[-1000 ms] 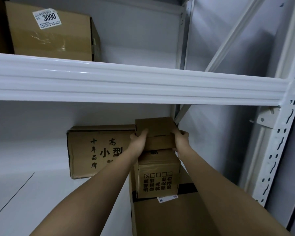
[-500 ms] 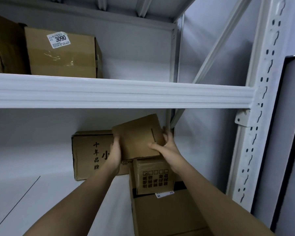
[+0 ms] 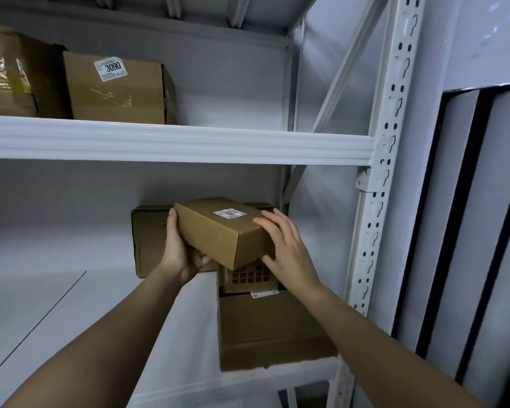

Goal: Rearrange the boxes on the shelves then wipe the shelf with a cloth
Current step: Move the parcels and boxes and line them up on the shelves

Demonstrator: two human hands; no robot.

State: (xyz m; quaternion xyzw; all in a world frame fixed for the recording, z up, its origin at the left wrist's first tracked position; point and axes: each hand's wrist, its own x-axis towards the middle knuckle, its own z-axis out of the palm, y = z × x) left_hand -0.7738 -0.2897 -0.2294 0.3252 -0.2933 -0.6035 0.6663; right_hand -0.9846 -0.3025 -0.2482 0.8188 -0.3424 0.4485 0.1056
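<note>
Small box (image 3: pixel 223 231) held above the stacked boxes (image 3: pixel 273 325).
Left hand (image 3: pixel 180 254) cups its underside with curled fingers; right hand (image 3: pixel 286 248) fingers spread flat against its end.

On the lower shelf (image 3: pixel 71 304), a large box (image 3: pixel 271 328) sits at the right end by the upright post (image 3: pixel 374 231), with a printed box (image 3: pixel 251 279) on top of it. A box (image 3: pixel 147 240) stands behind and to their left. Above these, the small box (image 3: pixel 221 231) is held between the left hand (image 3: pixel 178 251) and right hand (image 3: pixel 286 248). On the upper shelf (image 3: pixel 189 144), the labelled box (image 3: pixel 115 86) sits right of a taped box (image 3: pixel 9 75).
</note>
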